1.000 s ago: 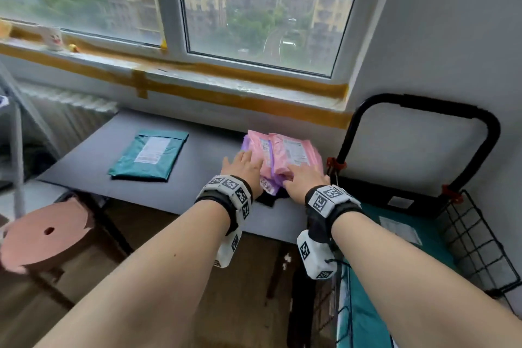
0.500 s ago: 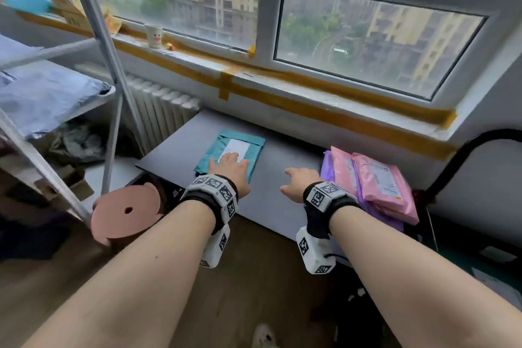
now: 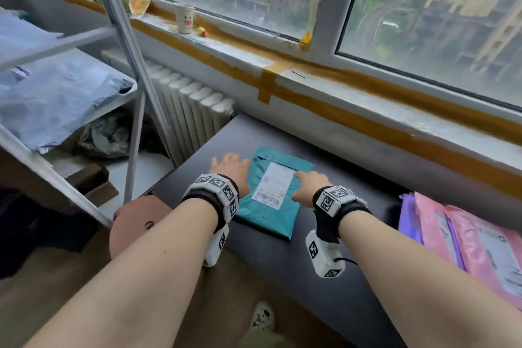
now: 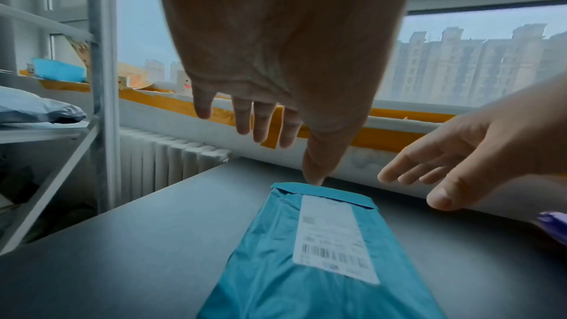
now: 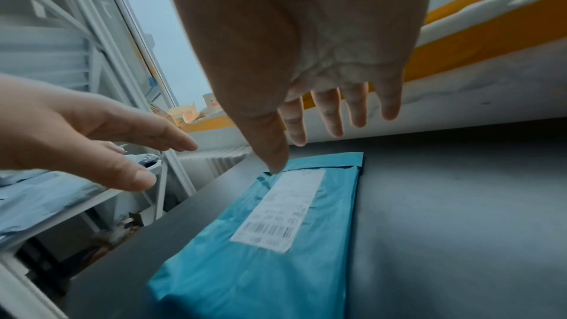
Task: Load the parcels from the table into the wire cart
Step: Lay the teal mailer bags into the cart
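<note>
Hovering over teal parcel point(image 3: 271, 200) on table point(image 3: 310, 263), left hand point(image 3: 231, 169) and right hand point(image 3: 309, 188) spread, empty

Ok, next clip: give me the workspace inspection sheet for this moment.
Surface: dark grey table under the window sill.
Job's things: teal parcel lying flat, label up; pink and purple parcels stacked at the table's right; wire cart not in view.
Clutter: paper cup on the sill.
Grippers: left hand and right hand open, fingers spread over the teal parcel, not gripping it.
Cables: nothing seen.
Surroundings: metal shelving with bagged items, radiator, round stool.
</note>
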Available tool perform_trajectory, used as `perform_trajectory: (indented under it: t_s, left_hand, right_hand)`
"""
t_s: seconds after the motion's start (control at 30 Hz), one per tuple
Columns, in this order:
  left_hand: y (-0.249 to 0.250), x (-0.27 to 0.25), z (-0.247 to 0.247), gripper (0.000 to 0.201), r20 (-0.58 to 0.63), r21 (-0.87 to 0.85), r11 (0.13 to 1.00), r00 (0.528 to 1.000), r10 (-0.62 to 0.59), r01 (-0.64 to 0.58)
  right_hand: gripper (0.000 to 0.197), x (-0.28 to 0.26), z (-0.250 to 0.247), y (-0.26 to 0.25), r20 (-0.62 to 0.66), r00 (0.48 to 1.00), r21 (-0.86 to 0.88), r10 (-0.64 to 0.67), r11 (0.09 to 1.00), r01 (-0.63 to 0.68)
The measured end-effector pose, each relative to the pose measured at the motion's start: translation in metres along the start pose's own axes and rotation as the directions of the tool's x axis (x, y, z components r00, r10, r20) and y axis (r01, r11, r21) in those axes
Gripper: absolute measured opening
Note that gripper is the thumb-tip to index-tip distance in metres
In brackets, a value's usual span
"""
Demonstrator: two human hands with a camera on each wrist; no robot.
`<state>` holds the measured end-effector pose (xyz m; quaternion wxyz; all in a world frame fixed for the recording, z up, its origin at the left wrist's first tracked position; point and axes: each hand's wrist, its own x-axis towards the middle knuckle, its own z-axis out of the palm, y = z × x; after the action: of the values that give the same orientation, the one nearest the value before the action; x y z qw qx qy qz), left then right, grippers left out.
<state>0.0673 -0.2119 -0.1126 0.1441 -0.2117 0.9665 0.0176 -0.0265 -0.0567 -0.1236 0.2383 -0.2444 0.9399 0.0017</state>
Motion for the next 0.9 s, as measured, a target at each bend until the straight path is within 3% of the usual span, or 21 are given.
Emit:
perform_trajectory:
  t_s: [0.17,0.27,0.4,0.53,0.67,0.9]
  left_hand:
    - [0.009,0.076,0.003,0.055,0.05,-0.058,0.998,0.998,0.031,-0.028]
    - [0.014,0.106,0.011,0.058,0.113,-0.119,0.993,0.993,0.029,-0.016]
    - [0.015,0.136,0.022,0.073,0.201,-0.161,0.987,0.979,0.04,-0.007]
    - [0.019,0.155,0.029,0.097,0.258,-0.189,0.982,0.964,0.07,-0.021]
    - [0.022,0.171,0.023,0.118,0.279,-0.18,0.98,0.951,0.134,-0.085]
    - [0.034,0.189,0.019,0.12,0.316,-0.042,0.968,0.915,0.249,-0.249]
  right_hand:
    - [0.06,0.071,-0.012,0.011,0.03,0.999,0.051,0.028,0.998,-0.03]
    - [0.072,0.1,-0.013,0.021,0.053,0.998,0.085,0.046,0.995,-0.051]
    - [0.094,0.128,-0.009,0.027,0.091,0.995,0.112,0.03,0.993,-0.04]
    - [0.104,0.144,-0.008,0.03,0.085,0.996,0.126,0.001,0.992,-0.011]
    - [0.094,0.153,-0.013,0.026,0.084,0.996,0.132,-0.009,0.991,-0.003]
    - [0.077,0.159,-0.017,0.024,0.195,0.975,0.146,0.103,0.98,-0.133]
